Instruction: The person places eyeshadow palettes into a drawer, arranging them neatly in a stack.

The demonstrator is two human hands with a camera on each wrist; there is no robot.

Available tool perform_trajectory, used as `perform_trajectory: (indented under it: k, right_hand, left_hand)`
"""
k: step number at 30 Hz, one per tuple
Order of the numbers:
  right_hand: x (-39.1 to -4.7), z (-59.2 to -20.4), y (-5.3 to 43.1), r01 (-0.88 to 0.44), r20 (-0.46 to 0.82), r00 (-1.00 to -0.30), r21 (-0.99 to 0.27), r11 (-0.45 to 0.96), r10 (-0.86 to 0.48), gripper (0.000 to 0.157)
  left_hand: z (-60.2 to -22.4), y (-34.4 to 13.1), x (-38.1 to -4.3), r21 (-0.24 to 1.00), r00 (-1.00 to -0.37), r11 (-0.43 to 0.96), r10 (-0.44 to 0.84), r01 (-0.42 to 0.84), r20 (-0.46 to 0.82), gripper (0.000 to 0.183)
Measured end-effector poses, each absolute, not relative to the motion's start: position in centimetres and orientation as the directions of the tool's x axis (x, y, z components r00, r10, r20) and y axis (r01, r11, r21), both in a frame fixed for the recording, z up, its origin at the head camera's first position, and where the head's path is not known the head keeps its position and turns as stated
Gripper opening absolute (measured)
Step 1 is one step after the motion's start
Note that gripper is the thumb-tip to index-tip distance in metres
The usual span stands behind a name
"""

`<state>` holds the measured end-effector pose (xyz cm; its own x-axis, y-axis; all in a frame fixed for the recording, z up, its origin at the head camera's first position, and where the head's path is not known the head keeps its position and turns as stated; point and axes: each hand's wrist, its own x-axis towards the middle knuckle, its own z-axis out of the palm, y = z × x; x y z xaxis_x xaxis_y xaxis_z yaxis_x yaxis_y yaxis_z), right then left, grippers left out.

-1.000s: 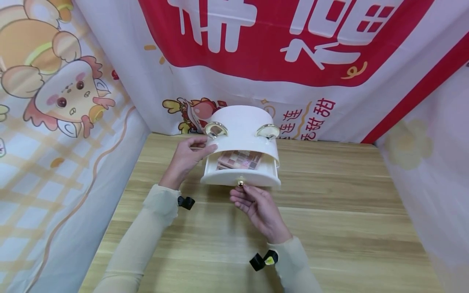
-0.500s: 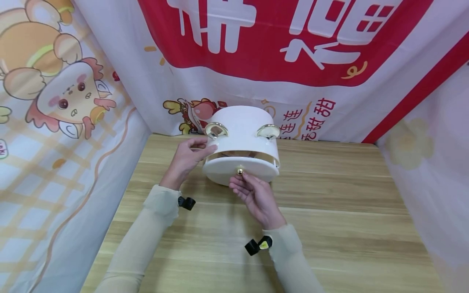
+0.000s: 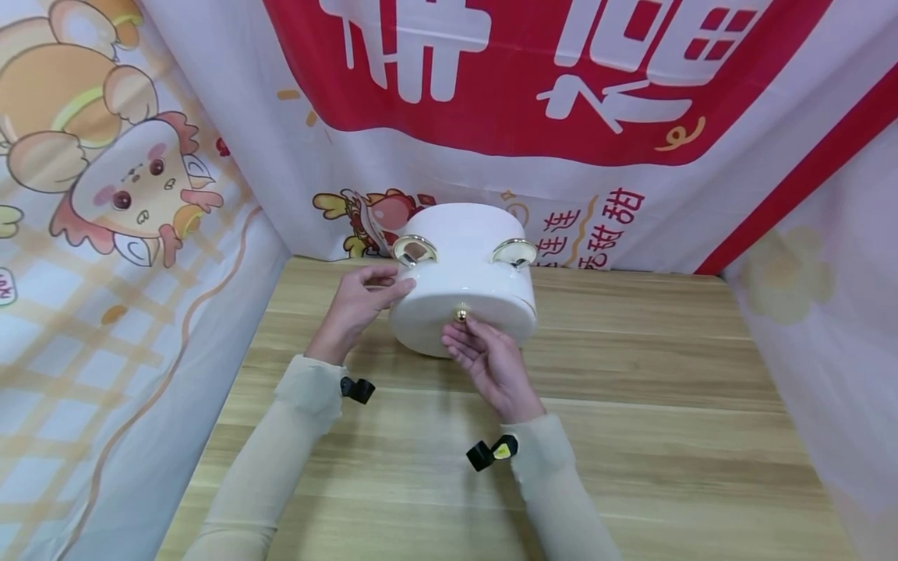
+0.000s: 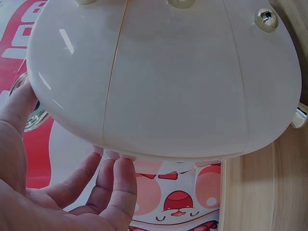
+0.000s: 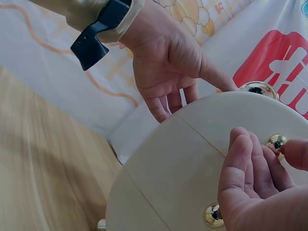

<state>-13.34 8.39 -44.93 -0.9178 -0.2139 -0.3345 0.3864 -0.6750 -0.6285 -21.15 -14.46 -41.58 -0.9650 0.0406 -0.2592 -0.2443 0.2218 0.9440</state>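
Note:
A white rounded drawer box (image 3: 459,241) stands on the table against the back cloth, with two gold-rimmed round pieces on its top. Its upper drawer front (image 3: 417,318) sits flush with the body. My right hand (image 3: 494,370) pinches the small gold knob (image 3: 461,315) of this drawer between thumb and fingers. At the box's left side, my left hand (image 3: 358,302) grips the body, thumb near the top front edge and fingertips against the side. A lower gold knob (image 5: 213,215) shows in the right wrist view. What lies inside the drawer is hidden.
The wooden table (image 3: 652,389) extends in front and to the right of the box. Printed cloth walls (image 3: 231,156) enclose the left, back and right. Gold feet, such as this foot (image 4: 299,115), stick out under the box.
The upper drawer, pulled out with makeup palettes showing inside, has slid back into the box. My right hand moved forward with its knob. My left hand stayed in place.

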Motion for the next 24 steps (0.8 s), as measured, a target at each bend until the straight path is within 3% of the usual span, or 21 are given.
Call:
perform_trajectory:
  k: [12, 17, 20, 24]
  right_hand:
    - [-13.5, -45.3, 8.9, 0.389, -0.318, -0.919, -0.644, -0.659, -0.231, 0.030]
    - [-12.4, -45.0, 9.8, 0.368, -0.273, -0.930, -0.717, -0.591, -0.248, 0.029]
    - [-11.4, -44.0, 10.8, 0.276, -0.173, -0.955, -0.810, -0.517, -0.240, 0.027]
    - [-10.5, -41.9, 13.3, 0.058, 0.011, -0.982, -0.932, -0.357, -0.188, 0.026]
  left_hand:
    - [-41.8, -14.4, -21.5, 0.947, -0.965, 0.210, 0.038, -0.245, -0.258, 0.079]
    - [-41.9, -14.8, -21.2, 0.937, -0.971, 0.281, 0.055, -0.208, -0.232, 0.086]
    - [-41.6, -15.3, -20.9, 0.917, -0.977, 0.366, 0.078, -0.159, -0.201, 0.090]
    - [-40.7, -15.8, -20.5, 0.872, -0.983, 0.479, 0.087, -0.099, -0.159, 0.092]
